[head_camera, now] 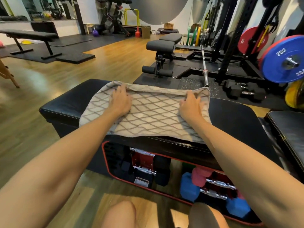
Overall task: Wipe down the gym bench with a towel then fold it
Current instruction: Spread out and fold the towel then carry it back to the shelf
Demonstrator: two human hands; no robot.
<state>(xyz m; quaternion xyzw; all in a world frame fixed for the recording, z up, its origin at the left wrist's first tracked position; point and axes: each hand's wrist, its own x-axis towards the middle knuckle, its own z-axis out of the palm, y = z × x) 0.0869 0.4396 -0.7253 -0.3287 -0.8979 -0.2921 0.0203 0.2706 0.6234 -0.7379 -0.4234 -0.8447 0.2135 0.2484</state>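
Observation:
A beige towel [153, 112] with a dark diamond pattern lies spread across the top of a black padded gym bench [69, 99] right in front of me. Its far edge forms a rolled lip and its near edge hangs slightly over the bench front. My left hand [120, 100] rests palm-down on the towel's left part, fingers reaching to the far lip. My right hand [190, 104] presses palm-down on the towel's right part, fingertips at the same lip. Bare bench padding shows on both sides of the towel.
Under the bench top, an open red-rimmed storage space holds several dumbbells [187, 186]. Another black pad [289, 129] adjoins at the right. Beyond stand an adjustable bench [164, 45], a barbell [204, 68], hex dumbbells [243, 91] and a blue weight plate [283, 61]. Wooden floor lies at left.

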